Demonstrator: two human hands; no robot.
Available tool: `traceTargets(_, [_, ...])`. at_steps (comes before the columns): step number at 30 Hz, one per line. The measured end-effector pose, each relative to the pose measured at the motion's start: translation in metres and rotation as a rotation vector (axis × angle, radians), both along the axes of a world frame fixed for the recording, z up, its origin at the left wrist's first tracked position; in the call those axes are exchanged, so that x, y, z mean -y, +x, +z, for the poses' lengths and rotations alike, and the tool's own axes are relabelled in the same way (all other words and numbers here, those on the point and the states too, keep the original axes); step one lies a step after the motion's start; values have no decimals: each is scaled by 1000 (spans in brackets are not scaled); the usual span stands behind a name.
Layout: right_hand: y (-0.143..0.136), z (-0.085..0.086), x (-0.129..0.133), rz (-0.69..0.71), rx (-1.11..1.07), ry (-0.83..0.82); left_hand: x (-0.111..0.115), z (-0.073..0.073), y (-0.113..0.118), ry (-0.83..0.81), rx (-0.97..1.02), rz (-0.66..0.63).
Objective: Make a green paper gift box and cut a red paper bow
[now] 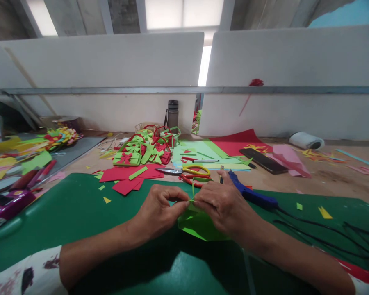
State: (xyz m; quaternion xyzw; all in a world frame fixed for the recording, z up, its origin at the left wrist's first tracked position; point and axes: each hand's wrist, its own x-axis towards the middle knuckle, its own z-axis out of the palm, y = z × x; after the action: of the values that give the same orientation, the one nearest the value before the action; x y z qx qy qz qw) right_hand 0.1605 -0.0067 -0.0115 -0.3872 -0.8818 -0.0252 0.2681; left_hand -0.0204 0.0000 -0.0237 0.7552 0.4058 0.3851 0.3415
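My left hand (164, 207) pinches a thin green paper strip (193, 192) between thumb and fingertips. Close beside it, my right hand (221, 203) has its fingers closed at the top of a bright green paper piece (201, 225), where the strip meets it. The green piece hangs just above the mat, its right part hidden behind my right hand. Beyond my hands lie scissors (193, 170) with yellow and red handles. A blue glue gun (253, 194) rests to the right of my right hand, its cord trailing right.
A green mat (89, 221) covers the near table. Farther back are red paper pieces (126, 176), a heap of green and red paper bags (144, 149), a dark phone (263, 160) and a grey bottle (172, 114). A purple tool (10, 209) lies at left.
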Motion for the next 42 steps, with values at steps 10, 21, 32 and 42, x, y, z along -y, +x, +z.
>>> traceTargets(10, [2, 2, -1, 26, 61, 21, -4, 5, -7, 87, -106, -10])
traceTargets(21, [2, 1, -2, 26, 91, 14, -6, 4, -17, 23, -210, -55])
traceTargets(32, [1, 3, 0, -35, 92, -12, 1, 8, -14, 132, -283, -75])
traceTargets(42, [-5, 3, 5, 5, 2, 64, 1, -4, -5, 417, -224, -40])
